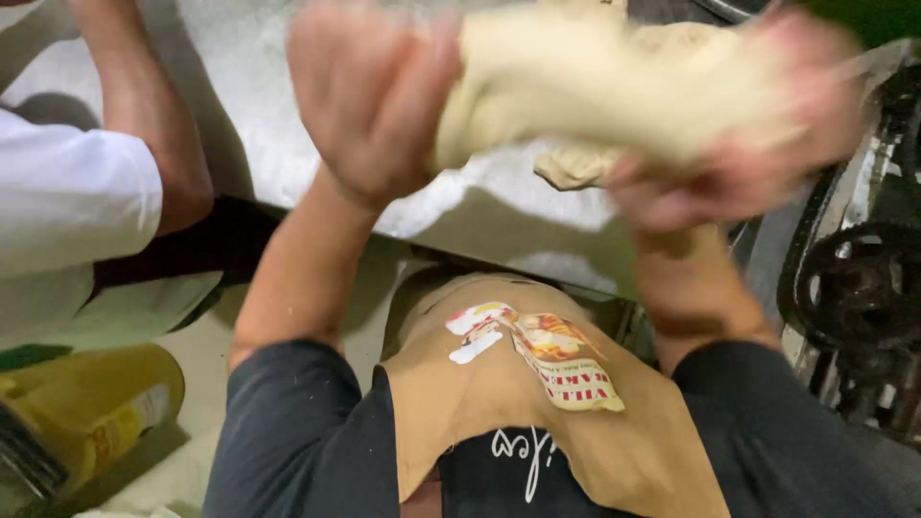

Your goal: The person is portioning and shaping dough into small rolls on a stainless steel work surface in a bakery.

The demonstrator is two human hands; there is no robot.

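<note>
— Where's the dough?
— Raised above the steel table (249,125), a pale dough slab (595,77) between my hands.
— Your grip?
— Left hand (369,96) and right hand (758,153) both clutch it.

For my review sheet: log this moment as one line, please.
left hand: grips dough slab | right hand: grips dough slab, blurred | dough: lifted over steel table | co-worker's arm: on table

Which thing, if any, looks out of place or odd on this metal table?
Nothing stands out. Both hands, left and right, grip a dough slab above the floured metal table; motion blur hides detail.
</note>
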